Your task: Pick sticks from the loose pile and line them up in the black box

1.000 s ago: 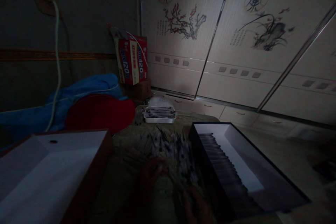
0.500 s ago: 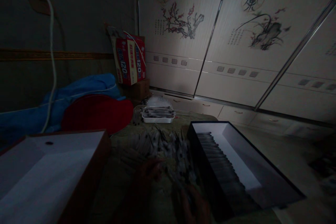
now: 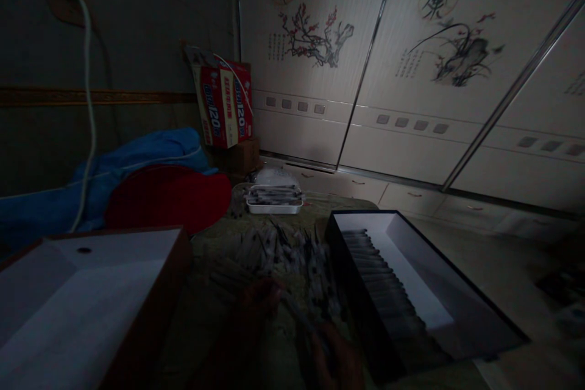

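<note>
In dim light, my right hand point(image 3: 337, 353) is wrapped round a slim, pale pen point(image 3: 298, 312) that slants up to the left. My left hand point(image 3: 256, 300) has its fingers pinched together at the pen's far end; shadow hides the exact contact. Just beyond both hands lies a loose heap of similar clear pens point(image 3: 292, 250) with dark ends. To the right, a dark-sided box point(image 3: 425, 274) with a white inside holds a row of pens point(image 3: 381, 280) laid side by side along its left part.
At the left stands a brown-sided box point(image 3: 169, 280) with a white inside. A white tray point(image 3: 275, 209) full of pens sits at the table's back. Behind are a red round item point(image 3: 169, 198), blue cloth point(image 3: 146, 149), a red carton point(image 3: 226, 103) and sliding cabinet doors point(image 3: 311, 128).
The pen's far end has come up to my left fingertips, where a small gap showed before. My left fingers have drawn closer together. The boxes and heap stay in place.
</note>
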Motion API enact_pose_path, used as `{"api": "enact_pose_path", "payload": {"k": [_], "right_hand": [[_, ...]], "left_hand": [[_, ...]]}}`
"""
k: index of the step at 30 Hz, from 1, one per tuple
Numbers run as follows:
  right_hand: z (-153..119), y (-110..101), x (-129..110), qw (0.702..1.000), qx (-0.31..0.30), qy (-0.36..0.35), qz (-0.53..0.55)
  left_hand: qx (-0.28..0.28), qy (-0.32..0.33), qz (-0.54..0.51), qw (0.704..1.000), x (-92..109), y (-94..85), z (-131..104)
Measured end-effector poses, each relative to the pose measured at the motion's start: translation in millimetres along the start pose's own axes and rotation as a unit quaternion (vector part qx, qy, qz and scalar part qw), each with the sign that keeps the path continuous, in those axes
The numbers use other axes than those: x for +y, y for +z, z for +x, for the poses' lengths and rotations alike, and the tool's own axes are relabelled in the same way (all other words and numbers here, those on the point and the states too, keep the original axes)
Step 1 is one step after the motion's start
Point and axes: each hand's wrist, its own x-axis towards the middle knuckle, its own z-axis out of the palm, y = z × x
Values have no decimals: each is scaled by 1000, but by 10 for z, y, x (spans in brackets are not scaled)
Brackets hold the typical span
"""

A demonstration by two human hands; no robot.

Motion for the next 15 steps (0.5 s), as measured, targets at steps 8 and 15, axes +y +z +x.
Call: {"api": "enact_pose_path", "payload": {"k": [8, 15], "right_hand": [[28, -6, -33, 1000, -6, -12, 8], [-31, -16, -3, 997, 15, -56, -48]], "left_hand": [[33, -6, 18, 999, 62, 25, -1], [26, 0, 63, 998, 77, 46, -38]]}}
